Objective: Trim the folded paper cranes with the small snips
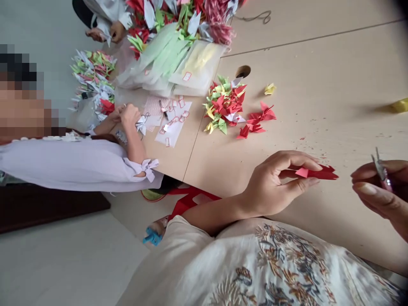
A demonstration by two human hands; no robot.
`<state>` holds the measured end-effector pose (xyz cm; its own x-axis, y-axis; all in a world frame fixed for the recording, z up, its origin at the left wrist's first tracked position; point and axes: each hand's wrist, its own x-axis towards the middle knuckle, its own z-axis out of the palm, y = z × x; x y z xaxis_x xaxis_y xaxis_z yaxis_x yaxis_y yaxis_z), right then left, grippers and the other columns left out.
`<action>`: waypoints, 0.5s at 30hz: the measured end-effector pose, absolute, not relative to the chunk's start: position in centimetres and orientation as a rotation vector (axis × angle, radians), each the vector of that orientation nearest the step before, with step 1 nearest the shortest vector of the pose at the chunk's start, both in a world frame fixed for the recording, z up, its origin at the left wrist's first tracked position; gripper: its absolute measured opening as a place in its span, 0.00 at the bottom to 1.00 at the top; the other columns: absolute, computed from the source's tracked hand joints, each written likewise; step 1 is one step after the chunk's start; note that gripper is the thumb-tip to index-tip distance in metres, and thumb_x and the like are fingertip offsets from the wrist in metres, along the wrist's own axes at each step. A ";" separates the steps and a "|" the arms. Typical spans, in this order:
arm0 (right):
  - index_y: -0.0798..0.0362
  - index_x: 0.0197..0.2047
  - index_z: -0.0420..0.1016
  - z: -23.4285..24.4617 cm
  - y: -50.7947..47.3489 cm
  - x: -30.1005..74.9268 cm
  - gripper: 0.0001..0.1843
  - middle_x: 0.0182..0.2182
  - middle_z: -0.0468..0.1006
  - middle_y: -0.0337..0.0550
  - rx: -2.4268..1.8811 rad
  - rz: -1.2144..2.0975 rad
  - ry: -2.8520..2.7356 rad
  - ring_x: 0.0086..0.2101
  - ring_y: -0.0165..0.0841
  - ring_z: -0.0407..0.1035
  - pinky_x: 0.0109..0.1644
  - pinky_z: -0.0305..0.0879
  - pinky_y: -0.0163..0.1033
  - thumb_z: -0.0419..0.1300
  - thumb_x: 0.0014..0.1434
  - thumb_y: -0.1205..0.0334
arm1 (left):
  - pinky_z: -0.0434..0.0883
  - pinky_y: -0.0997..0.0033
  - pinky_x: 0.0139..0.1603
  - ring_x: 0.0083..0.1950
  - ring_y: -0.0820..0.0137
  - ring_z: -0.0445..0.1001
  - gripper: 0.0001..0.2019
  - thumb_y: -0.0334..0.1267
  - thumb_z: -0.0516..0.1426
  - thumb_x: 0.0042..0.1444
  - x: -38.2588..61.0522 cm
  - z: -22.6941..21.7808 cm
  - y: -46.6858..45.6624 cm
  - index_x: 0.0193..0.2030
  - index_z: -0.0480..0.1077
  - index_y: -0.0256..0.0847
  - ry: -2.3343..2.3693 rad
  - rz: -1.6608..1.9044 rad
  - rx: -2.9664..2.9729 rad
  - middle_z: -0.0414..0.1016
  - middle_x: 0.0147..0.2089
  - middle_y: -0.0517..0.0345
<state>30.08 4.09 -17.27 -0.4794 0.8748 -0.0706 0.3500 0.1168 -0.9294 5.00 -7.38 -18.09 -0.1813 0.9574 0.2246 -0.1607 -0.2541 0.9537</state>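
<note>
Between the thumb and fingers of my left hand (277, 182) is a folded red paper crane (321, 172), its narrow end pointing right. My right hand (382, 187), at the right edge, pinches a small metal tool with two pointed tips (379, 165) and a pinkish end; my fingers hide most of it, so its exact kind is unclear. A small gap separates the tool from the red paper. Beyond my left hand lie loose red paper cranes (261, 117) beside a mixed heap of red, green, yellow and white cranes (225, 104).
A co-worker's hands (127, 114) handle a white paper crane at the left; another person's hands (110, 34) work farther back. Clear bags (165, 63) and a large crane pile (188, 19) cover the far side. Labels (175, 121), a table hole (244, 71) and paper scraps are around.
</note>
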 end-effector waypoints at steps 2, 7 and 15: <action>0.37 0.46 0.93 -17.4 4.4 29.2 0.39 0.29 0.75 0.41 -1.165 1.417 -1.919 0.31 0.47 0.79 0.27 0.75 0.45 0.82 0.59 0.10 | 0.94 0.57 0.71 0.70 0.58 0.90 0.06 0.34 0.74 0.79 5.2 -18.0 -7.9 0.58 0.85 0.46 1.074 1.576 1.161 0.86 0.68 0.47; 0.41 0.46 0.91 -17.8 4.6 28.7 0.39 0.29 0.75 0.39 -1.196 1.406 -1.955 0.30 0.44 0.77 0.28 0.76 0.45 0.85 0.57 0.14 | 0.95 0.56 0.66 0.70 0.55 0.91 0.04 0.33 0.72 0.81 5.1 -17.9 -8.6 0.55 0.84 0.46 1.190 1.652 1.278 0.87 0.65 0.47; 0.40 0.51 0.95 -18.9 3.1 29.5 0.35 0.35 0.85 0.46 -1.168 1.391 -2.119 0.33 0.47 0.80 0.30 0.80 0.47 0.88 0.58 0.21 | 0.94 0.49 0.72 0.65 0.56 0.96 0.05 0.33 0.72 0.83 4.4 -16.3 -10.7 0.52 0.83 0.46 1.386 1.591 1.288 0.93 0.60 0.48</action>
<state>29.51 3.10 -18.90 -0.5994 0.7874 -0.1438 0.4448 0.1783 -0.8777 4.36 -10.68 -16.26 -0.2994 0.9207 0.2503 0.1220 -0.2233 0.9671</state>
